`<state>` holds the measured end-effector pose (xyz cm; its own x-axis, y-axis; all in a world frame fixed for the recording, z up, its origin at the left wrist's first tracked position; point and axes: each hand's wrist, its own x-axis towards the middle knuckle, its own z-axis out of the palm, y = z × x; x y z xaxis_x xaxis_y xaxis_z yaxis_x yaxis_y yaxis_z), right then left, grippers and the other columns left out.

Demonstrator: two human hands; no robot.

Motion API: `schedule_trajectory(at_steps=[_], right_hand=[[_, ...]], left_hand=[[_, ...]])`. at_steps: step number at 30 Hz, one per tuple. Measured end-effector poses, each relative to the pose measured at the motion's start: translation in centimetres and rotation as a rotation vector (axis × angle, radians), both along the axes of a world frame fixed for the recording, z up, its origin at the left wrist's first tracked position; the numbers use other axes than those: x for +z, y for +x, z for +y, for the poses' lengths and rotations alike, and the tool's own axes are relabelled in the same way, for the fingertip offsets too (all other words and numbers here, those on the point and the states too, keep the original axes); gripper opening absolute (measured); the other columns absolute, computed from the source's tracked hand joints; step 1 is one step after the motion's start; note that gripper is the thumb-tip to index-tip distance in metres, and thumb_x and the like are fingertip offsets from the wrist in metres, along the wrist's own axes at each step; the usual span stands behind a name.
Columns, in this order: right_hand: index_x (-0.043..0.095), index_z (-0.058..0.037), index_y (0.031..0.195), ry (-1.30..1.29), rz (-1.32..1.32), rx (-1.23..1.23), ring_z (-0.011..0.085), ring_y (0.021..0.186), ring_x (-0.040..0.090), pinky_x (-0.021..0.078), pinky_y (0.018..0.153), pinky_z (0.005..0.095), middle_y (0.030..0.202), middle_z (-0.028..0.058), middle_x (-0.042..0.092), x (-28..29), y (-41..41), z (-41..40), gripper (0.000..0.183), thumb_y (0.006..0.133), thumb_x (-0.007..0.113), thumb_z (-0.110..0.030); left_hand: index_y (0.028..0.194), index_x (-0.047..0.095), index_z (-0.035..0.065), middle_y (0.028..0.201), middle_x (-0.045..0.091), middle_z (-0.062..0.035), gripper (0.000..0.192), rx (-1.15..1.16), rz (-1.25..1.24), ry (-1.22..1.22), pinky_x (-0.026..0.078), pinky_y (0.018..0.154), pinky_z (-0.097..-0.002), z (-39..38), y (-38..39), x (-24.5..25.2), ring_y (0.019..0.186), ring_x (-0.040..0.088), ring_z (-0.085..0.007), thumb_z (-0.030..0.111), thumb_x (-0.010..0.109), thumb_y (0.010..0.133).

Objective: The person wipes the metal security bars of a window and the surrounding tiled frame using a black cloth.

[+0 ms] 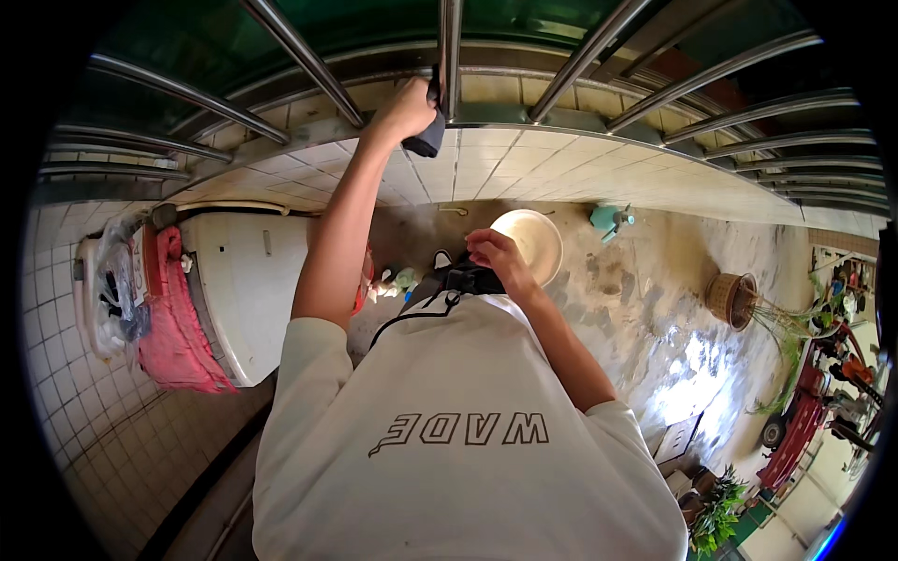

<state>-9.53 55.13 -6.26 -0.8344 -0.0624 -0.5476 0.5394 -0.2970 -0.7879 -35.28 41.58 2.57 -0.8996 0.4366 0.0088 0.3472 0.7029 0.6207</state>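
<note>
My left hand (410, 111) is closed on a dark cloth (426, 138), which is pressed against an upright metal bar (450, 63) of a window grille. The cloth hangs below the grille's lower rail, in front of the tiled wall. In front of my waist, my right hand (495, 254) is raised with its fingers loosely curled, and nothing shows in it. Below and beside it on the floor stands a pale round basin (544, 242); what it holds is not clear.
A teal spray bottle (609, 219) and a potted plant (729, 301) are on the floor to the right. At the left, a white appliance or cabinet (245, 280) stands beside pink cloth (179, 336). A red vehicle (796, 428) is at the far right.
</note>
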Motion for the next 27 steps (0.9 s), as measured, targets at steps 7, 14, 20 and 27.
schedule_trajectory(at_steps=[7,14,20,27], right_hand=[[0.059,-0.0031,0.101,-0.047,-0.053,0.011,0.0097,0.080,0.055,0.0461,0.079,0.0238,0.087,0.0017,0.057,-1.4,0.6,-0.4,0.020,0.088,0.050,-0.014],[0.058,-0.0006,0.112,0.206,0.149,-0.050,0.0134,0.089,0.057,0.0457,0.082,0.0261,0.096,0.0064,0.062,1.6,-2.2,2.7,0.031,0.092,0.049,-0.022],[0.050,-0.0021,0.121,-0.227,0.167,-0.050,0.0191,0.102,0.057,0.0435,0.090,0.0325,0.114,0.0099,0.058,5.3,-6.5,1.0,0.058,0.086,0.053,-0.048],[0.050,-0.0041,0.120,-0.440,-0.069,0.038,0.0188,0.097,0.059,0.0475,0.087,0.0332,0.110,0.0082,0.059,6.9,-6.6,-2.9,0.045,0.085,0.060,-0.030]], left_hand=[[0.109,0.056,-0.0057,0.103,0.061,-0.0257,0.039,0.128,-0.366,0.111,0.044,0.083,-0.0386,-1.6,7.9,-1.4,0.097,0.059,-0.0356,0.022,0.063,0.082],[0.100,0.060,-0.0051,0.091,0.067,-0.0157,0.031,0.325,-0.354,0.516,0.048,0.073,-0.0351,-6.3,9.9,-1.5,0.079,0.065,-0.0257,0.020,0.066,0.082],[0.106,0.058,-0.0020,0.096,0.064,-0.0063,0.034,0.269,-0.968,1.030,0.049,0.076,-0.0276,-3.0,13.8,-1.1,0.084,0.061,-0.0127,0.020,0.064,0.081],[0.103,0.058,-0.0020,0.093,0.062,-0.0053,0.035,0.380,-0.924,1.145,0.046,0.077,-0.0284,-5.8,16.4,-3.2,0.087,0.057,-0.0122,0.028,0.050,0.086]])
